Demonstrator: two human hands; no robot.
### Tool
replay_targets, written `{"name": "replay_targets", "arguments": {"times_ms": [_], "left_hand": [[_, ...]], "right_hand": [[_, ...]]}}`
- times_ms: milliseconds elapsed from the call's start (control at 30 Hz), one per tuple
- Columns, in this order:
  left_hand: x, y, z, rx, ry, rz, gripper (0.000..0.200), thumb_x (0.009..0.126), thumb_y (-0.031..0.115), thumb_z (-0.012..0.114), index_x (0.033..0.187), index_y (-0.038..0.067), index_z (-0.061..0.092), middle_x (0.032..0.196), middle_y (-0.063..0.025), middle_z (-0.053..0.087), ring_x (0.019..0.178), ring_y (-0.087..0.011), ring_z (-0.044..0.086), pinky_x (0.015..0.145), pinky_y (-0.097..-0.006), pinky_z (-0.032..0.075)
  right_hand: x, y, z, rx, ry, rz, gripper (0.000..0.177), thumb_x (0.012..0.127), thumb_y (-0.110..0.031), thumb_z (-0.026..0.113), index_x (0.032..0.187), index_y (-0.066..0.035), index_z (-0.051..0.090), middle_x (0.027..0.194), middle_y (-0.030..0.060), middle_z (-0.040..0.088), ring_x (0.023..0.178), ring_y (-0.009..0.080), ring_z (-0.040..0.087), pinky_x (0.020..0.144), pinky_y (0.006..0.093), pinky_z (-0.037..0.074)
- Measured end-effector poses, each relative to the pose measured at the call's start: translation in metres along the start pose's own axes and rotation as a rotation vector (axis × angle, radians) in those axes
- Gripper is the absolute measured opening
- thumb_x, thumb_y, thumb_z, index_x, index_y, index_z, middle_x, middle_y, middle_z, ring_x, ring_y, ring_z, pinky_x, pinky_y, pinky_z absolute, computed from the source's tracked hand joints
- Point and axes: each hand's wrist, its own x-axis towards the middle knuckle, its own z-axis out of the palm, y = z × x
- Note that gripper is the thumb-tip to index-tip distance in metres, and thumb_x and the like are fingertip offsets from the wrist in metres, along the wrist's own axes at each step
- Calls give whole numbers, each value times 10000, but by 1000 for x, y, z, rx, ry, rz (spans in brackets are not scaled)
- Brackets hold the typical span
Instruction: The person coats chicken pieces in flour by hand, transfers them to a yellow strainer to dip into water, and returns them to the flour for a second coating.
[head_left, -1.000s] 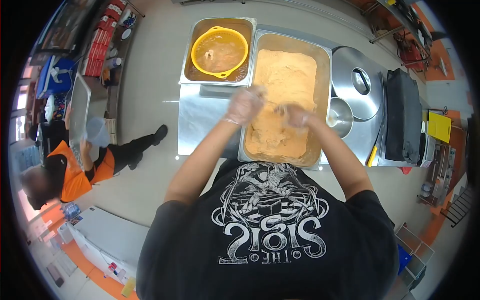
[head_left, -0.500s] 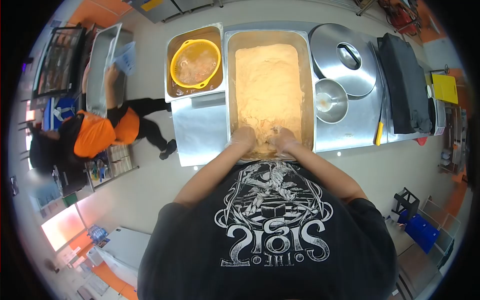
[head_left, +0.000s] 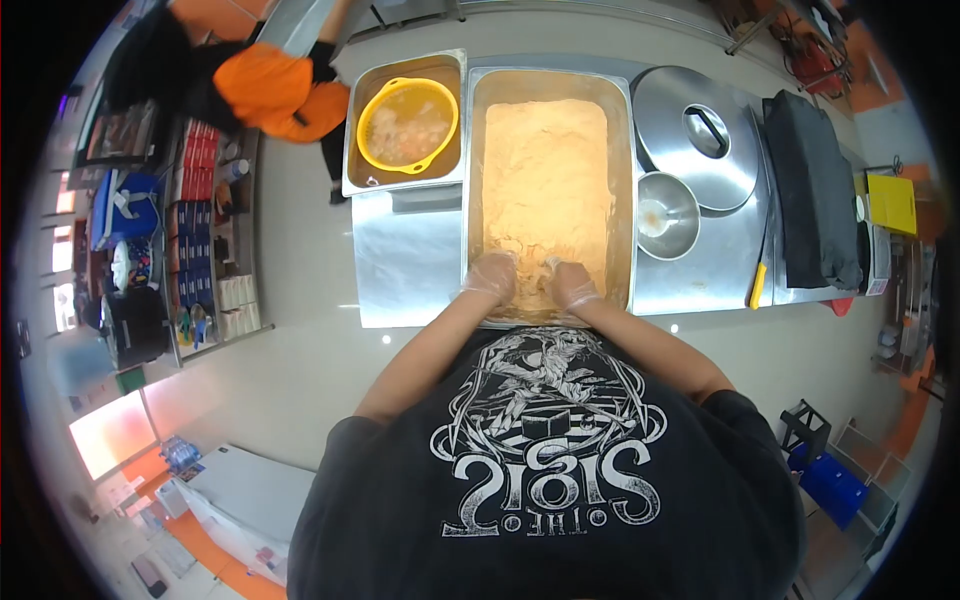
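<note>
A deep metal pan (head_left: 632, 200) filled with pale orange-tan powder, flour-like (head_left: 548, 170), stands in front of me. Both my hands wear thin clear gloves and are in its near end. My left hand (head_left: 492, 274) is closed, knuckles up, at the pan's left side. A short gap separates it from my right hand (head_left: 570, 281), also closed, with fingers pointing inward. Lumpy, crumbly powder lies between and around the fingers. Whatever the fingers hold is hidden or too small to name.
To the left, a yellow colander (head_left: 453, 132) with pinkish pieces in cloudy liquid sits inside a smaller metal pan (head_left: 352, 170). At right are a steel bowl (head_left: 680, 228), a large round lid (head_left: 665, 110) and a yellow-handled tool (head_left: 758, 285). A person in orange (head_left: 265, 90) stands far left.
My hands stay in the near end of the powder, with slight finger movement. The person in orange has moved away toward the upper left with the metal container. My view has shifted slightly.
</note>
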Motion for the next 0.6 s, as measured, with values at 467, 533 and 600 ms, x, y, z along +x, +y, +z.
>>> {"name": "replay_targets", "arguments": {"times_ms": [467,533,600], "left_hand": [[10,29,-49,-79,331,-23,184,848,154,586,871,17,706,935,-235,696,920,-381,685,790,-452,554],[26,38,-68,-74,266,59,147,831,124,612,846,23,717,911,-222,704,856,-373,696,762,-435,563],[53,29,-64,-40,320,75,150,820,128,600,822,19,703,880,-225,697,863,-377,688,756,-458,557]], "right_hand": [[10,-38,-100,-191,249,120,315,807,-311,679,917,-18,709,951,253,695,906,387,687,803,440,551],[31,-38,-94,-191,212,68,340,810,-342,681,899,-16,711,909,227,703,898,378,691,802,444,553],[40,-49,-104,-169,317,86,331,808,-340,678,884,-19,710,923,218,702,887,379,687,800,449,550]]}}
